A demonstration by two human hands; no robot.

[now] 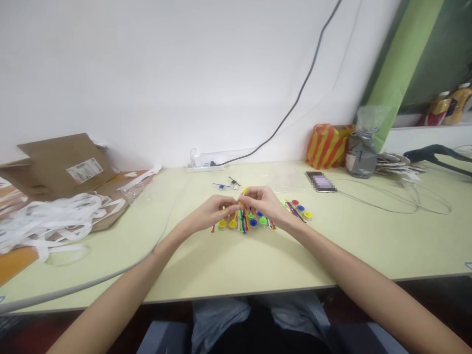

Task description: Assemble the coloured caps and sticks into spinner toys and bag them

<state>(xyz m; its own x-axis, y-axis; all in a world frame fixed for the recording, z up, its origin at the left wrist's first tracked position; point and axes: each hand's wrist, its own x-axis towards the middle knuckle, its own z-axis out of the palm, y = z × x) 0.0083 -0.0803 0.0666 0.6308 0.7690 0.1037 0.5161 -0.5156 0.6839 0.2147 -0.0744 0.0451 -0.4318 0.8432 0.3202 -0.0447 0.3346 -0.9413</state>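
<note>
My left hand (pixel 216 212) and my right hand (pixel 264 200) meet above the table, fingertips pinched together. Between them is a thin yellow plastic stick (pixel 245 191), its upper end showing over my right fingers; its lower part is hidden. Below and around the hands lie small round pieces with coloured centres, among them a yellow one (pixel 233 223), a blue one (pixel 253 222) and a green one (pixel 263 221). Thin coloured sticks (pixel 243 225) lie among them, partly covered by my hands. More round pieces (pixel 301 208) are right of my right hand.
Beyond the hands lie a blue piece with a stick (pixel 221 186) and a black one (pixel 233 182). A power strip (pixel 205 167) stands by the wall. White strips (pixel 66 219) and a cardboard box (pixel 70 167) fill the left; a phone (pixel 321 182) and striped bag (pixel 326 146) are right.
</note>
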